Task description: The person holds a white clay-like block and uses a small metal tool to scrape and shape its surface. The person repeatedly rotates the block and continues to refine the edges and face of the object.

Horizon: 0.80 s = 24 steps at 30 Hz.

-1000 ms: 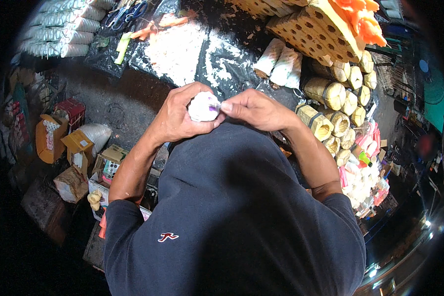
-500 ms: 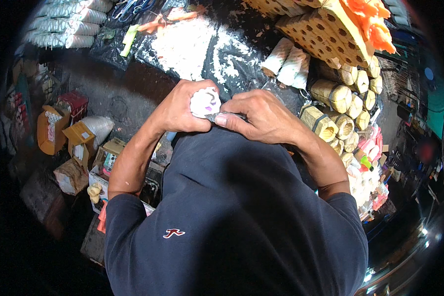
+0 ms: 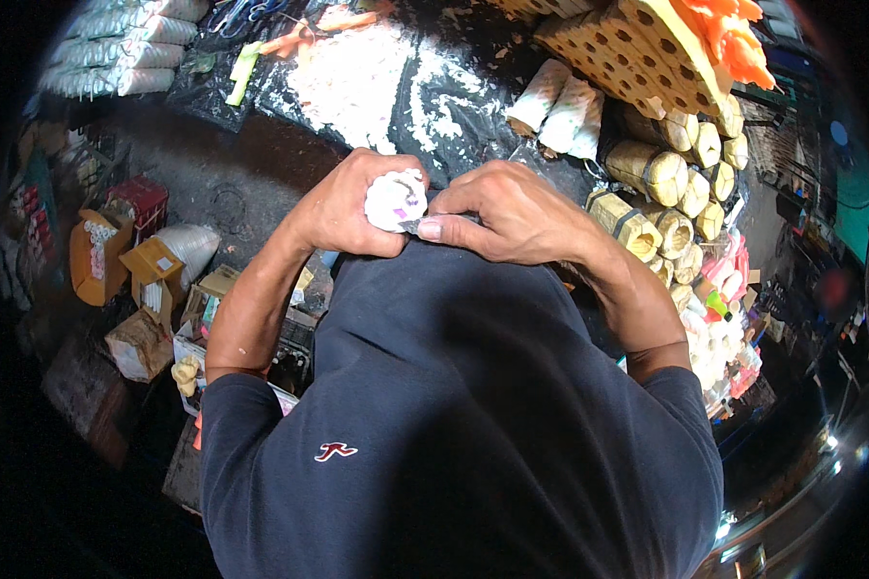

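Note:
My left hand (image 3: 352,203) is closed round a white, roundish piece (image 3: 396,200) with a purple patch, whose rough-looking end faces up. The rest of it is hidden in my fist. Against its lower right edge lies the tip of a small dark, flat blade (image 3: 410,227). My right hand (image 3: 497,212) pinches that blade between thumb and bent fingers, just beside my left hand. Both hands are close in front of my dark shirt.
White shavings (image 3: 352,82) cover a black plastic sheet (image 3: 454,159) ahead. White rolls (image 3: 568,111) lie to the right, beside stacked yellowish hollow blocks (image 3: 661,183) and a holed yellow block (image 3: 637,58). Open cardboard boxes (image 3: 101,256) stand on the left. White spiral pieces (image 3: 150,53) are stacked far left.
Both hands have shifted slightly left along with the whole view. The white piece looks slightly turned, and its purple patch shows differently. The grips are unchanged.

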{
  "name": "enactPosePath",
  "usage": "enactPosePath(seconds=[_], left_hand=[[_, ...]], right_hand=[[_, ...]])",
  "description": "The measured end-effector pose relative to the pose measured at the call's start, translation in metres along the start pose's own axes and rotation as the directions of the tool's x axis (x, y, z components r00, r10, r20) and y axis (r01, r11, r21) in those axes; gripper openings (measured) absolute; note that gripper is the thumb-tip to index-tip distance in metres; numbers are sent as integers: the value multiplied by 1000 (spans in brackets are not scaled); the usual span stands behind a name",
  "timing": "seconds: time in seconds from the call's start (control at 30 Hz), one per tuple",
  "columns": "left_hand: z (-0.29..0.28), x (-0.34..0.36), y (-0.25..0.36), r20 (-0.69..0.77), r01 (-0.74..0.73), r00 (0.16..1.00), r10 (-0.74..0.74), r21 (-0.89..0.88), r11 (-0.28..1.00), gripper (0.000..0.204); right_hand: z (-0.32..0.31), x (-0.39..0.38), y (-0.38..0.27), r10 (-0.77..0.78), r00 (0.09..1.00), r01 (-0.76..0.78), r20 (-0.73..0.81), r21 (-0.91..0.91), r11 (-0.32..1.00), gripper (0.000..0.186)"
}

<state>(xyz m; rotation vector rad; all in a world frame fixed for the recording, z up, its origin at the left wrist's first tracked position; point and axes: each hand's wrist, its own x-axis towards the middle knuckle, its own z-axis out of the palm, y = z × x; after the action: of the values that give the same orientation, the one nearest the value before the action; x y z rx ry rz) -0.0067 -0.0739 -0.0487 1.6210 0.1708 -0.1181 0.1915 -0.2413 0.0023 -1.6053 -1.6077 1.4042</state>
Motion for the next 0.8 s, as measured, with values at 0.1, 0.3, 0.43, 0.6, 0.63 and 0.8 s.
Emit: enactPosePath(seconds=[0.1, 0.3, 0.43, 0.6, 0.63, 0.8], left_hand=[[1, -1, -1, -4, -1, 1000, 1, -18, 1000, 41], [4, -2, -4, 3, 3, 1000, -2, -47, 999, 40], [5, -4, -5, 3, 5, 1000, -4, -59, 998, 39], [5, -4, -2, 14, 36, 999, -35, -103, 994, 39], [5, -4, -3, 13, 40, 999, -39, -103, 994, 40], [4, -4, -3, 29, 61, 998, -58, -110, 992, 41]], right_hand=[[0, 1, -2, -6, 1000, 6, -12, -39, 999, 51], [-1, 1, -4, -7, 1000, 6, -12, -89, 996, 48], [0, 1, -5, -26, 999, 22, -33, -118, 993, 48], [4, 0, -3, -47, 997, 37, -66, -142, 989, 50], [4, 0, -3, -46, 997, 35, -66, -149, 988, 50], [5, 0, -5, -33, 996, 19, -80, -170, 985, 51]])
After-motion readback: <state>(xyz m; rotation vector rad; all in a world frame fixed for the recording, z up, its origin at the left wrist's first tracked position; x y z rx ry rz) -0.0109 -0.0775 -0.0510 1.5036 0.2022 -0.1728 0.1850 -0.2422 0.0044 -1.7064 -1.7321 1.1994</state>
